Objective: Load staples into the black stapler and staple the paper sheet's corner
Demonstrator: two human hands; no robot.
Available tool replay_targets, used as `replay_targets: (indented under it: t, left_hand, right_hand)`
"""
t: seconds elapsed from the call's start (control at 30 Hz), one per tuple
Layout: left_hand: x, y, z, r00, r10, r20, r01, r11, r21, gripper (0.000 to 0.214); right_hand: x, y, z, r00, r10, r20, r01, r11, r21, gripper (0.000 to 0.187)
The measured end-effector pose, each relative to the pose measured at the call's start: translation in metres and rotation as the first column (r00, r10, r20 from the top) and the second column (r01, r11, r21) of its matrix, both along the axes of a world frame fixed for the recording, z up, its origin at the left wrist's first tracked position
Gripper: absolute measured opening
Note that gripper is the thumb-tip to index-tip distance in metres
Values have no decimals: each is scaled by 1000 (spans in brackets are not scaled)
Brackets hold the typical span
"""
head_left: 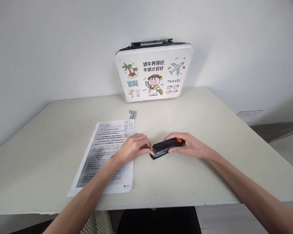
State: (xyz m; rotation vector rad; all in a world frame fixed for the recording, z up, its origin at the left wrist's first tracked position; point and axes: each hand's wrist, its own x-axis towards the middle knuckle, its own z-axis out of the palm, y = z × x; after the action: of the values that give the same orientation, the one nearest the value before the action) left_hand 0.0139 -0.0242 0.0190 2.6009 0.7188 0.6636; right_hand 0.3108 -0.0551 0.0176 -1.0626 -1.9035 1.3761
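A black stapler (164, 148) with an orange tip lies on the pale table (210, 169) near the middle. My right hand (188, 145) is wrapped round its rear end. My left hand (134, 147) has its fingers pinched together at the stapler's front end, and what they hold, if anything, is too small to make out. A printed sheet of paper (104, 156) lies under my left wrist and forearm. Two short strips of staples (132, 114) lie beyond the paper's top corner.
A white case (154, 73) with cartoon travel drawings and a black handle leans against the wall at the back of the table. The table's front edge is close to my body, and the right edge drops to the floor.
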Motion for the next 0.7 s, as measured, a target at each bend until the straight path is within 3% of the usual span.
replay_targets:
  t: [0.17, 0.27, 0.37, 0.47, 0.53, 0.6, 0.67, 0.7]
  left_hand:
    - [4, 1, -3, 996, 52, -75, -45, 995, 88, 43]
    - [0, -2, 3, 988, 93, -125, -76, 988, 136, 44]
    - [-21, -14, 16, 972, 177, -153, -152, 975, 161, 34]
    - [-62, -38, 28, 944, 287, -163, -268, 954, 133, 33]
    - [-90, -61, 33, 925, 306, -224, -289, 951, 107, 49]
    - [-111, -88, 34, 899, 252, -357, -253, 966, 46, 87]
    - [-122, -113, 32, 882, 195, -430, -212, 977, 7, 116]
    - [-123, -124, 31, 873, 182, -453, -205, 979, -1, 119]
  right_hand:
    - [-2, -2, -2, 1000, -18, 20, 17, 1000, 11, 38]
    - [-3, 0, -5, 999, -23, 22, 22, 999, 44, 39]
    - [-4, 1, -7, 999, -32, -4, 32, 994, 105, 37]
    - [-5, 2, -9, 999, -34, -12, 36, 990, 137, 32]
    - [-5, 1, -10, 999, -42, -8, 42, 989, 141, 30]
    - [-5, 0, -8, 999, -50, -2, 50, 990, 133, 28]
    - [-6, -2, -6, 999, -54, 7, 52, 991, 127, 26]
    - [-6, -3, -6, 998, -55, 14, 53, 991, 126, 26]
